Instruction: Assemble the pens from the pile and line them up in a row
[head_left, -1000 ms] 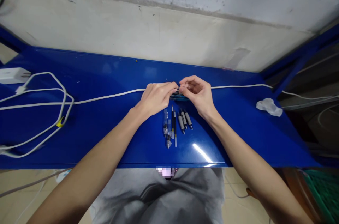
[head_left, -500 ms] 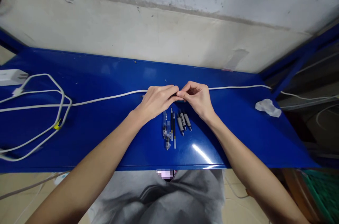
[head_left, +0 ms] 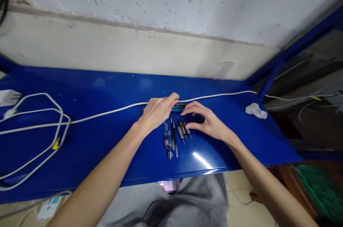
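Note:
My left hand (head_left: 159, 112) is closed, its fingertips pressed together over the blue table; whatever it may hold is hidden beneath the fingers. Beside its fingertips lie teal-and-black pens (head_left: 179, 107), partly covered by the hand. My right hand (head_left: 207, 121) is open, thumb and fingers apart. Its thumb is close to several short grey pen grip sections (head_left: 183, 129), and its fingertips are near the teal pens' right end. To the left of the grips lie thin dark ink refills (head_left: 174, 136) and clear pen barrels (head_left: 168, 141), pointing toward the table's front edge.
A white cable (head_left: 107, 113) runs along the blue table (head_left: 107, 155) behind my hands, looping at left near a white plug adapter (head_left: 9, 97). Crumpled white plastic (head_left: 256, 110) lies at right. A wall (head_left: 120, 48) closes off the back.
My right hand has parted from the left, moving right and toward me, and its fingers have opened. The teal pens now show between the hands. The camera view has tilted slightly.

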